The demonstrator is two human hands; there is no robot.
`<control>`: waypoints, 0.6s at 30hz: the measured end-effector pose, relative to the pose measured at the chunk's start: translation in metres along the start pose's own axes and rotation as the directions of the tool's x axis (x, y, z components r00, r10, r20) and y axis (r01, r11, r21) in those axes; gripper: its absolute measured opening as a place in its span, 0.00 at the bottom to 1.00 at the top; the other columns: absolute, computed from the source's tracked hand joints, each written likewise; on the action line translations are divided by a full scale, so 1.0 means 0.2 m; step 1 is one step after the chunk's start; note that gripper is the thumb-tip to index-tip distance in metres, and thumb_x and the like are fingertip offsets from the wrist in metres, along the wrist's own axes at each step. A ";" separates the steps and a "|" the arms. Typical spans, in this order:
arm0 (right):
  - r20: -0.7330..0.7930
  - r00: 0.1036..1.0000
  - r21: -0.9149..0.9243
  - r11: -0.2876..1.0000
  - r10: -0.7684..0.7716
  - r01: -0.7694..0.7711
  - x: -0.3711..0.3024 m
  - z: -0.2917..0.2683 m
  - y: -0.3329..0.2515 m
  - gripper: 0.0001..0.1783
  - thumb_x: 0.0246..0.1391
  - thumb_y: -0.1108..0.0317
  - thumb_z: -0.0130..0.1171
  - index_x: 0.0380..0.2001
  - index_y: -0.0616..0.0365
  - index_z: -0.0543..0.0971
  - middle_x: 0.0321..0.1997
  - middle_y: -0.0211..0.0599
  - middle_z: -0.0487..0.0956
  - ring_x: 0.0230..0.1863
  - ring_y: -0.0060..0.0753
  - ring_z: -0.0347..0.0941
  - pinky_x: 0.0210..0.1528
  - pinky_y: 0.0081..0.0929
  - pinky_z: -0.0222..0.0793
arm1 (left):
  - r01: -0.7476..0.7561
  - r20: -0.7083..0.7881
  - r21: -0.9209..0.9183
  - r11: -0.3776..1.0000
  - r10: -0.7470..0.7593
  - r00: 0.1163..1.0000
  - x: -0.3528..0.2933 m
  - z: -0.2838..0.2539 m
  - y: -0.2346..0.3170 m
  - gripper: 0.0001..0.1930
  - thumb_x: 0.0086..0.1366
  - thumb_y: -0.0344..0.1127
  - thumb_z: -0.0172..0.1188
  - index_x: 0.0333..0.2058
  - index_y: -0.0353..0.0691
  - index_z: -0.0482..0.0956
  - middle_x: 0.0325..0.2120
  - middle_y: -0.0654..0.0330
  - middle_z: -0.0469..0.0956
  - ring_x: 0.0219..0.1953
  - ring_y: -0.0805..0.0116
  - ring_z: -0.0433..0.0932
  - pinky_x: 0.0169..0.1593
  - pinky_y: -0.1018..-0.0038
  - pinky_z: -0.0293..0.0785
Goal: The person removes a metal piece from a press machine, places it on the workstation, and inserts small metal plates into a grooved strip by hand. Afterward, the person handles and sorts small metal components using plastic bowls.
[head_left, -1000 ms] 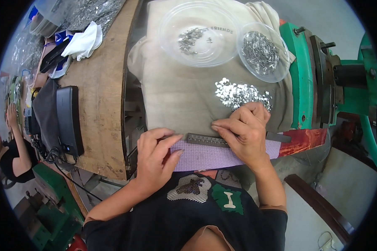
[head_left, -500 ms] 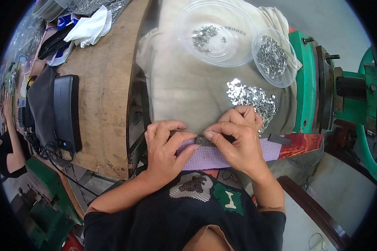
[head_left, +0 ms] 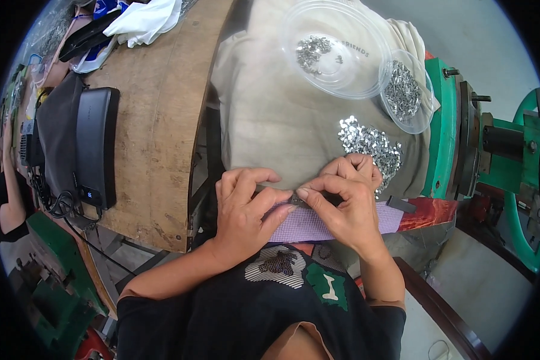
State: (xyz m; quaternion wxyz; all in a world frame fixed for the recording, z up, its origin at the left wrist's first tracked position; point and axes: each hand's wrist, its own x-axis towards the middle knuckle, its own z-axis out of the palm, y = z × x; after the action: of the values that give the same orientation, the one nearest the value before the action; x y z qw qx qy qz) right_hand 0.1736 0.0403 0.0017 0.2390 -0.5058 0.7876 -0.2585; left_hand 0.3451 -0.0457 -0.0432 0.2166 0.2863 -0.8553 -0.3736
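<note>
Since the left hand (head_left: 241, 211) has been brought beside the right hand (head_left: 349, 205), work appears centred on the dark strip (head_left: 296, 200) between; either grip's hold cannot be told.

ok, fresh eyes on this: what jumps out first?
Likely the bright pile of silver bits on the beige cloth, just beyond the right hand. Next, the left hand and right hand, fingertips close together over the purple mat at the near edge. Then the green machine on the right, beside the cloth.
</note>
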 end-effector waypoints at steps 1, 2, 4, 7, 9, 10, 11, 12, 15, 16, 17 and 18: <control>-0.003 1.000 -0.007 1.000 0.005 -0.005 0.00 0.00 0.00 0.07 0.45 0.60 0.70 0.26 0.49 0.86 0.28 0.21 0.73 0.45 0.34 0.61 0.52 0.40 0.45 | -0.001 0.002 0.003 1.000 0.001 1.000 0.00 0.00 0.00 0.11 0.49 0.37 0.71 0.33 0.48 0.82 0.43 0.65 0.74 0.47 0.58 0.67 0.50 0.63 0.61; -0.006 1.000 -0.015 1.000 0.011 -0.011 0.00 0.00 -0.01 0.07 0.44 0.60 0.71 0.26 0.49 0.86 0.29 0.21 0.73 0.45 0.34 0.61 0.52 0.40 0.45 | -0.002 0.005 0.006 1.000 0.002 1.000 0.00 0.00 0.00 0.11 0.49 0.37 0.71 0.33 0.48 0.82 0.43 0.65 0.74 0.47 0.58 0.67 0.50 0.63 0.61; -0.008 1.000 -0.024 1.000 0.006 -0.006 0.00 0.01 -0.01 0.08 0.44 0.60 0.71 0.26 0.49 0.87 0.30 0.21 0.74 0.45 0.34 0.61 0.52 0.40 0.45 | 0.000 0.005 0.002 1.000 0.000 1.000 0.00 0.00 0.00 0.11 0.49 0.37 0.71 0.33 0.48 0.82 0.43 0.65 0.73 0.47 0.58 0.67 0.50 0.63 0.61; -0.007 1.000 -0.039 0.999 0.002 -0.002 -0.01 0.01 -0.01 0.08 0.43 0.59 0.71 0.26 0.49 0.87 0.32 0.22 0.74 0.46 0.34 0.60 0.52 0.40 0.45 | -0.001 0.005 0.002 1.000 0.001 1.000 0.00 0.00 0.00 0.11 0.49 0.37 0.71 0.33 0.48 0.82 0.44 0.65 0.73 0.47 0.58 0.67 0.50 0.62 0.61; -0.002 1.000 -0.046 0.999 0.001 -0.001 -0.01 0.01 -0.01 0.08 0.43 0.59 0.72 0.27 0.48 0.87 0.32 0.22 0.74 0.46 0.34 0.60 0.53 0.40 0.45 | -0.002 0.004 0.005 1.000 0.002 1.000 0.00 0.00 0.00 0.11 0.49 0.36 0.71 0.33 0.48 0.82 0.44 0.65 0.73 0.47 0.58 0.67 0.50 0.62 0.61; -0.001 1.000 -0.041 0.999 0.008 -0.008 -0.01 0.01 -0.01 0.08 0.43 0.59 0.72 0.27 0.47 0.87 0.32 0.22 0.74 0.46 0.34 0.61 0.53 0.39 0.46 | -0.002 0.004 0.000 1.000 0.002 1.000 0.00 0.00 0.00 0.11 0.49 0.36 0.71 0.33 0.48 0.82 0.44 0.65 0.73 0.47 0.59 0.67 0.50 0.62 0.61; -0.001 1.000 -0.036 0.999 0.014 -0.014 -0.01 0.01 -0.02 0.08 0.43 0.59 0.72 0.28 0.47 0.87 0.32 0.22 0.73 0.47 0.34 0.61 0.53 0.39 0.46 | -0.001 0.003 -0.005 1.000 0.001 1.000 0.00 0.00 0.00 0.11 0.49 0.35 0.71 0.33 0.48 0.82 0.44 0.65 0.73 0.47 0.59 0.67 0.50 0.62 0.61; 0.001 1.000 -0.036 0.999 0.013 -0.013 -0.01 0.01 -0.02 0.08 0.43 0.59 0.72 0.28 0.47 0.87 0.32 0.22 0.73 0.47 0.34 0.61 0.53 0.39 0.46 | 0.000 0.001 -0.005 1.000 0.000 1.000 0.00 0.00 0.00 0.11 0.49 0.35 0.71 0.33 0.48 0.82 0.44 0.65 0.73 0.47 0.59 0.67 0.50 0.62 0.61; 0.017 1.000 -0.021 1.000 0.022 -0.022 -0.01 0.00 -0.01 0.08 0.43 0.59 0.72 0.29 0.46 0.88 0.33 0.22 0.73 0.47 0.33 0.61 0.54 0.38 0.46 | 0.006 -0.005 -0.009 1.000 -0.006 1.000 0.00 0.00 0.00 0.11 0.48 0.35 0.71 0.33 0.48 0.83 0.44 0.65 0.73 0.48 0.59 0.67 0.50 0.62 0.61; 0.021 1.000 -0.033 0.999 0.018 -0.017 -0.01 0.00 -0.01 0.08 0.43 0.59 0.72 0.29 0.46 0.88 0.33 0.22 0.73 0.47 0.33 0.61 0.54 0.38 0.46 | 0.004 -0.003 -0.013 1.000 -0.004 1.000 0.00 0.00 0.00 0.11 0.48 0.35 0.71 0.33 0.48 0.83 0.44 0.65 0.74 0.48 0.59 0.67 0.50 0.62 0.61; 0.026 1.000 -0.046 0.999 0.014 -0.013 -0.02 -0.01 -0.01 0.08 0.44 0.59 0.72 0.29 0.46 0.88 0.33 0.22 0.74 0.47 0.33 0.61 0.54 0.38 0.46 | 0.001 -0.002 -0.016 1.000 -0.001 1.000 0.00 0.00 0.00 0.11 0.49 0.35 0.71 0.33 0.48 0.83 0.44 0.65 0.74 0.48 0.59 0.68 0.50 0.63 0.61; 0.027 1.000 -0.047 0.999 0.014 -0.013 -0.02 -0.01 -0.01 0.08 0.44 0.59 0.72 0.29 0.46 0.88 0.33 0.22 0.74 0.47 0.33 0.61 0.54 0.38 0.46 | 0.002 -0.003 -0.016 1.000 -0.002 1.000 0.00 0.00 0.00 0.11 0.49 0.35 0.71 0.33 0.48 0.83 0.44 0.65 0.74 0.48 0.59 0.68 0.50 0.63 0.61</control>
State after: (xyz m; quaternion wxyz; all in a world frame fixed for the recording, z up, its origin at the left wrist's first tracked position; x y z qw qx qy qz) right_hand 0.1747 0.0429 0.0047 0.2396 -0.5095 0.7933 -0.2317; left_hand 0.3457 -0.0456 -0.0432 0.2196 0.2861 -0.8517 -0.3802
